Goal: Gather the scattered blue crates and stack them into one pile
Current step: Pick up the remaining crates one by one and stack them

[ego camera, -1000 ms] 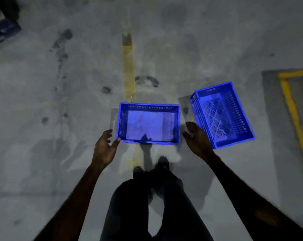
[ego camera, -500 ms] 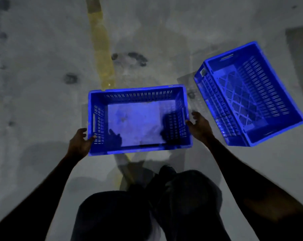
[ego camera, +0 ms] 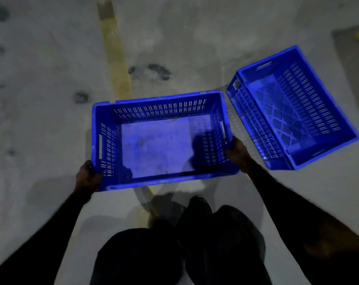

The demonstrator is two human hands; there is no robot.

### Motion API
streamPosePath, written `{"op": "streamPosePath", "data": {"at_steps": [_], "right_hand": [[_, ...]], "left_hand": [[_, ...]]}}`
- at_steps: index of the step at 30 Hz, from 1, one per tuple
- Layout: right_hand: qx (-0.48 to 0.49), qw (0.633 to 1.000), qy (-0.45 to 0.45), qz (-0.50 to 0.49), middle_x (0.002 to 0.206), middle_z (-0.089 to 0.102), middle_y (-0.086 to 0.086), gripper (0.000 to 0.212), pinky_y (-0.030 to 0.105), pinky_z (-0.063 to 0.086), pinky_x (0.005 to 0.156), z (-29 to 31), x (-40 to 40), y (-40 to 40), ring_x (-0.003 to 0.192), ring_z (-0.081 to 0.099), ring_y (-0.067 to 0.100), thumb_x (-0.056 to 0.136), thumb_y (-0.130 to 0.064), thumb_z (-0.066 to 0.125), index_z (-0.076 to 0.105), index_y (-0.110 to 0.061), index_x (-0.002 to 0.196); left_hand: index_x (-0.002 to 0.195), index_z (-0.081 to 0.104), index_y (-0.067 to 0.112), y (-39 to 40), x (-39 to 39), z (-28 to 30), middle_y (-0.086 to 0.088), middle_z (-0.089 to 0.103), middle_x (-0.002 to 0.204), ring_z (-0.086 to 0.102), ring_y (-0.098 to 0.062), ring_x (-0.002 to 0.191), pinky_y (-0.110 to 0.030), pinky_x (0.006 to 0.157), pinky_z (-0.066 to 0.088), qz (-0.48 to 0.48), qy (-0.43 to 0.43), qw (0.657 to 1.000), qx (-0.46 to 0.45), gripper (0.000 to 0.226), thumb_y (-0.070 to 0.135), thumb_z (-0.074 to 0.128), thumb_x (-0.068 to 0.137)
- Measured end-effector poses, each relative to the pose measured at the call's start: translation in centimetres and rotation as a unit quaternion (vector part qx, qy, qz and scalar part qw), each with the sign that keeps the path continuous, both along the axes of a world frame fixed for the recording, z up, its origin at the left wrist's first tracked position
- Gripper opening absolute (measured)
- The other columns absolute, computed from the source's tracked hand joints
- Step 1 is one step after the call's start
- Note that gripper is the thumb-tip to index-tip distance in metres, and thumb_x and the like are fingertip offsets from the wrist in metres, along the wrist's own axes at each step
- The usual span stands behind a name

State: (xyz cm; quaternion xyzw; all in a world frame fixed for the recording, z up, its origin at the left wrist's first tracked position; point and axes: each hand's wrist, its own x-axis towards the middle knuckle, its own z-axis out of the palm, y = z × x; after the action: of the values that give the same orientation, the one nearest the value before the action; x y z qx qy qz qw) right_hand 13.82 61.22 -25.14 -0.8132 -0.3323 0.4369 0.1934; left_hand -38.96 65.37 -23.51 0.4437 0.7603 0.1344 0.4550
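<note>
Blue plastic, slotted along its walls, makes up the near crate [ego camera: 154,140], which is held in front of the person's legs [ego camera: 174,249] by 2 hands, 1 at each short end. The left hand [ego camera: 88,177] is curled round the crate's left near corner, fingers wrapped on the rim and wall, with the forearm reaching up from the lower left. The right hand [ego camera: 237,155] is closed on the rim of the crate's right short wall, just below the handle slot; its forearm comes in from the lower right, and both arms are extended. The crate's open side faces up and its floor is bare. Whether the crate rests on the concrete floor [ego camera: 40,89] or is raised off it cannot be told, though a shadow lies below its near edge. A second crate [ego camera: 298,108] stands just beside the held crate's right end, turned at an angle, open side up, untouched. A worn yellow line [ego camera: 117,64] runs away from the held crate's far wall.
</note>
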Motion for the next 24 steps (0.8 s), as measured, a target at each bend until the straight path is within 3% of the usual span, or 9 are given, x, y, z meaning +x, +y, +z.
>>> {"op": "streamPosePath", "data": {"at_steps": [4,6,9,16,20,22,24], "right_hand": [[0.009,1.000,-0.001,-0.004,0.116,0.071,0.011,0.055,0.057,0.054,0.088,8.2,1.3,-2.0,0.107,0.068,0.038,0.069,-0.037,0.060,0.060,-0.021,0.122],[0.023,1.000,0.005,-0.006,0.116,0.070,0.008,0.047,0.053,0.054,0.089,14.0,1.4,-3.3,0.107,0.066,0.032,0.074,-0.021,0.064,0.062,-0.021,0.121],[-0.005,1.000,0.010,-0.019,0.121,0.067,0.012,0.052,0.052,0.053,0.093,22.2,2.1,-6.2,0.113,0.064,0.034,0.080,-0.009,0.062,0.058,-0.015,0.132],[-0.017,0.995,0.020,-0.094,0.131,0.066,0.017,0.091,0.053,0.053,0.094,36.8,3.5,-18.8,0.116,0.064,0.040,0.055,-0.046,0.058,0.053,-0.022,0.143],[-0.018,0.986,-0.003,-0.168,0.114,0.072,0.013,0.068,0.053,0.057,0.087,42.6,2.4,-26.1,0.101,0.069,0.037,0.060,-0.049,0.055,0.061,-0.025,0.123],[-0.008,0.981,-0.022,-0.191,0.116,0.071,0.012,0.051,0.052,0.056,0.087,45.6,1.2,-30.0,0.102,0.068,0.036,0.074,-0.037,0.057,0.061,-0.024,0.124],[-0.001,0.972,-0.037,-0.231,0.118,0.071,0.012,0.049,0.050,0.055,0.088,47.8,0.3,-35.4,0.103,0.068,0.035,0.079,-0.030,0.057,0.060,-0.023,0.128]], "left_hand": [[0.107,0.061,0.031,-1.3,-0.6,6.7,-0.024,0.070,0.107,0.070,-0.045,0.094,-0.065,0.084,0.055,-0.028,0.011,0.999,0.015,0.045,0.042,0.069,0.064],[0.113,0.060,0.027,-1.7,0.8,11.9,-0.021,0.071,0.106,0.070,-0.044,0.093,-0.062,0.082,0.056,-0.046,0.040,0.998,0.029,0.049,0.037,0.066,0.066],[0.114,0.060,0.022,-2.7,4.4,21.7,-0.016,0.070,0.104,0.069,-0.039,0.094,-0.056,0.083,0.057,-0.044,0.059,0.997,0.015,0.051,0.023,0.062,0.063],[0.114,0.062,0.015,-7.0,8.1,39.4,-0.012,0.070,0.107,0.068,-0.033,0.099,-0.047,0.087,0.054,-0.113,0.066,0.991,0.021,0.035,0.006,0.073,0.082],[0.113,0.062,0.017,-9.6,9.7,44.6,-0.009,0.069,0.106,0.066,-0.033,0.098,-0.045,0.087,0.052,-0.152,0.051,0.986,0.036,0.036,0.013,0.074,0.080],[0.117,0.062,0.017,-11.0,10.3,46.0,-0.007,0.070,0.108,0.065,-0.030,0.097,-0.046,0.088,0.054,-0.186,0.039,0.981,0.045,0.047,0.027,0.067,0.072],[0.118,0.062,0.018,-12.7,11.3,47.6,-0.009,0.071,0.109,0.066,-0.030,0.096,-0.047,0.087,0.055,-0.227,0.023,0.973,0.046,0.046,0.026,0.065,0.072]]}}
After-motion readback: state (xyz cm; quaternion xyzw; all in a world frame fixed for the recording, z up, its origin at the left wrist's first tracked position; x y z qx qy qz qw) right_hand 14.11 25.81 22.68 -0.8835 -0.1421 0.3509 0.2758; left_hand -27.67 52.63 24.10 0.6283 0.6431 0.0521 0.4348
